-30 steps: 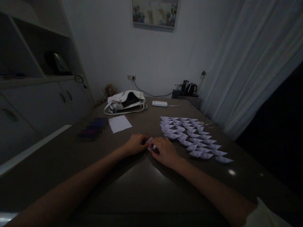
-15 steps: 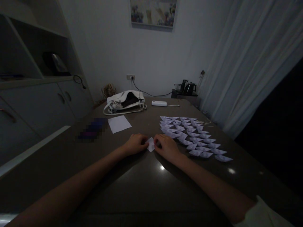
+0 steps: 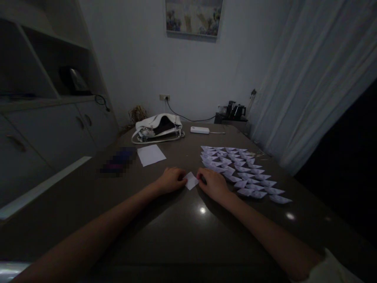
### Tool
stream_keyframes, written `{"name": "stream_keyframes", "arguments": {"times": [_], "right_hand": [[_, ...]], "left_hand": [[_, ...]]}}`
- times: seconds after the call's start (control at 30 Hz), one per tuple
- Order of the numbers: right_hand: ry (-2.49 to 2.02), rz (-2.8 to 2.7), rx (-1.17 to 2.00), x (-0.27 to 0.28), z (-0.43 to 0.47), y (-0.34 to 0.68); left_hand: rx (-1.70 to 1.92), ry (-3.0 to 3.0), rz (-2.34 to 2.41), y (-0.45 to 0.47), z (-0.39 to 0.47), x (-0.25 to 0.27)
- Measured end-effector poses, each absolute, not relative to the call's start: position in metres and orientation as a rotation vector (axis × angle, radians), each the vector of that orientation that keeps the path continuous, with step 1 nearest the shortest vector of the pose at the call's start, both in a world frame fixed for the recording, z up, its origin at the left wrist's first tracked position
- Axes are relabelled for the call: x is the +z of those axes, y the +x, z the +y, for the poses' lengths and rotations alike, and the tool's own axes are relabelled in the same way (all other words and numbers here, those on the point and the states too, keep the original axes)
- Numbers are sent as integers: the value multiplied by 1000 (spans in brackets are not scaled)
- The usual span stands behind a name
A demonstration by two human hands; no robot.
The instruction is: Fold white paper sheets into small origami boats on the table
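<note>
A small folded piece of white paper [image 3: 191, 181], diamond-shaped from here, is between my hands near the middle of the table. My left hand [image 3: 173, 180] pinches its left corner between thumb and fingers. At the opposite corner, my right hand [image 3: 214, 184] has its thumb and forefinger closed on the paper's edge. Just beyond my right hand, several white folded paper boats [image 3: 246, 175] stand in close rows. A flat stack of white paper sheets [image 3: 151, 155] lies ahead and to the left of my left hand.
A white handbag [image 3: 159, 127] sits at the far side of the dark table [image 3: 165, 232]. Right of it lies a white power bank [image 3: 199, 130] with a short cable. A blurred dark object [image 3: 119, 160] lies left of the sheets. Kettles [image 3: 237, 111] stand beyond the far end.
My right hand has shifted slightly right, and more of the folded paper shows between my hands. The whole view has moved a little. The boats and sheets stay in place.
</note>
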State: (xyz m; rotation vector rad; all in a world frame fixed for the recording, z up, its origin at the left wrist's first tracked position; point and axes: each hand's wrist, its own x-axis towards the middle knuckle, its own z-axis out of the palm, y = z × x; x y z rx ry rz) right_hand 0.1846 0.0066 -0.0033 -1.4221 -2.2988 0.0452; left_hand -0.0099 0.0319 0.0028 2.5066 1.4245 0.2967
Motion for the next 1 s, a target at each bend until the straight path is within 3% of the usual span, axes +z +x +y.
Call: {"name": "stream_keyframes", "arguments": {"times": [0.73, 1.0], "right_hand": [[-1400, -2226, 117, -6, 9, 188], [-991, -2305, 151, -2, 13, 197]], "left_hand": [[284, 2508, 1353, -14, 34, 4], [146, 2593, 1054, -27, 38, 14]]}}
